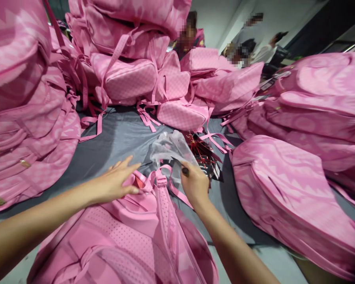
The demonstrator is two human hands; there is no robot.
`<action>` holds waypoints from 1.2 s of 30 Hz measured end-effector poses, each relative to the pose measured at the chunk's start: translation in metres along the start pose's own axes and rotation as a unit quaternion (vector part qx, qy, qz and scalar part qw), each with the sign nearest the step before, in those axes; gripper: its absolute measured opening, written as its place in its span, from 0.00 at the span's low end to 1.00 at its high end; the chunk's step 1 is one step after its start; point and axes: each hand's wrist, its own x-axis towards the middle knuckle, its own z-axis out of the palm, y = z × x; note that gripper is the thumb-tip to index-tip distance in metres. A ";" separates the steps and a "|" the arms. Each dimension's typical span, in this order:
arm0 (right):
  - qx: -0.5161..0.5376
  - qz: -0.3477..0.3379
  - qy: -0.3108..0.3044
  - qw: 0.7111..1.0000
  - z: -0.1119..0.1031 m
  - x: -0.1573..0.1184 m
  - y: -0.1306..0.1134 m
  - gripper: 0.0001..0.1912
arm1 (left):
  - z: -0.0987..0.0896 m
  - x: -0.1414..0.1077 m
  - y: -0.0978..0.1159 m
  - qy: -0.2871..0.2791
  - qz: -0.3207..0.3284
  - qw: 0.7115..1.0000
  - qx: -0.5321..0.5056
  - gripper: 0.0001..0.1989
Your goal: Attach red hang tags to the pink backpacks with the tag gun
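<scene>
A pink backpack [121, 228] lies in front of me with its perforated back panel and straps facing up. My left hand [120, 181] is over its top edge, fingers stretched out and apart, close to the top loop. To the right of the strap buckle [161, 180], my right hand [195, 181] is closed around a tool with a dark, rounded handle end [185, 172]; its kind cannot be made out. Just beyond the right hand is a crumpled clear plastic bag [173, 148]. Dark hang tags with red strings [205, 161] lie beside it on the grey cloth.
Stacked pink backpacks rise at the left [26, 118] and right [284, 181]. More pink bags [130, 79] are heaped across the back, straps trailing onto the grey cloth [118, 130]. Other people, one in a white top [264, 53], are beyond the heap.
</scene>
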 end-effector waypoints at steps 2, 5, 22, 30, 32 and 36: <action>0.066 -0.083 0.084 0.991 -0.028 -0.012 -0.021 0.16 | -0.004 -0.006 0.015 0.136 0.023 0.983 -0.117 0.24; 0.133 -0.262 0.111 0.949 -0.064 -0.032 -0.054 0.18 | -0.004 -0.016 0.042 0.118 0.018 0.926 -0.358 0.19; 0.262 -0.016 -0.067 0.963 -0.062 -0.054 -0.093 0.06 | 0.026 -0.085 0.005 0.263 -0.015 0.956 -0.126 0.26; 0.007 -0.198 -0.356 0.913 -0.025 -0.040 -0.130 0.16 | 0.041 -0.113 -0.030 0.122 -0.146 0.982 0.003 0.29; -0.008 -0.218 -0.370 0.903 -0.015 -0.042 -0.138 0.12 | 0.044 -0.116 -0.028 0.131 -0.132 0.982 0.015 0.27; 0.002 -0.240 -0.387 0.890 -0.009 -0.047 -0.143 0.07 | 0.050 -0.121 -0.034 0.155 -0.104 0.982 0.042 0.27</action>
